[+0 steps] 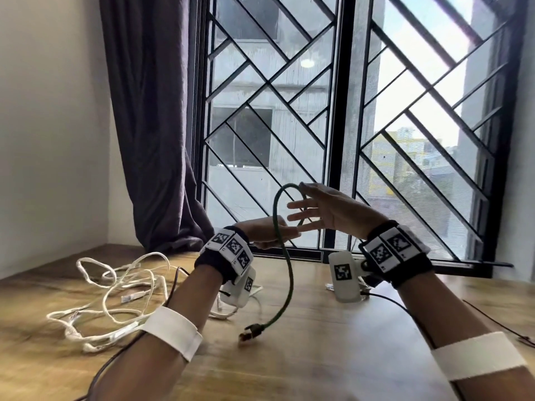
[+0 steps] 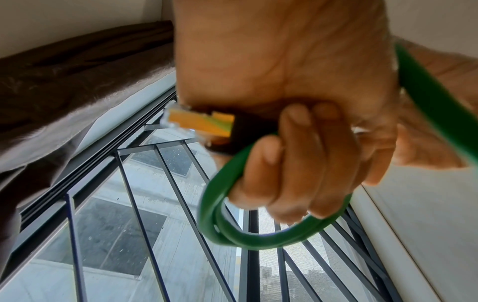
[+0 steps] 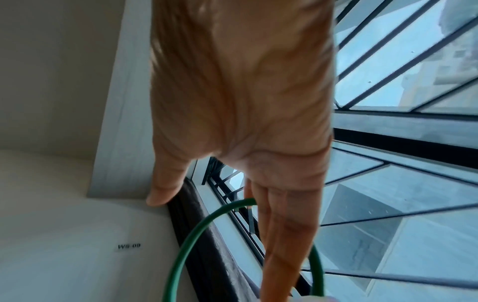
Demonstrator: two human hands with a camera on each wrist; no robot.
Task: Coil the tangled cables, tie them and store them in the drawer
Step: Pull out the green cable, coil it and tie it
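wooden table (image 1: pixel 333 357) set against a barred window (image 1: pixel 347 111), with a dark curtain (image 1: pixel 156 125) drawn to the left. at left on the table, a white cable (image 1: pixel 115 296) lies in a loose tangle, uncoiled and untied. left of centre, the left hand (image 1: pixel 267 234) is raised above the table with its fingers (image 2: pixel 297 163) curled round a green cable (image 1: pixel 285 256); the left wrist view shows about two loops already gathered in this fist, with one plug (image 2: pixel 199 122) sticking out beside the palm. from the fist the cable arches up toward the right hand (image 1: pixel 327 212), then drops so that its free end and second plug (image 1: pixel 252 331) hang just over or on the table; which cannot be told. the right hand is spread flat, fingers straight, guiding the arch without clasping it. judged progress: coiling of the green cable is under way, with the hanging tail left to wind; no tie is on it yet, the white cable is untouched, and no drawer is in view.
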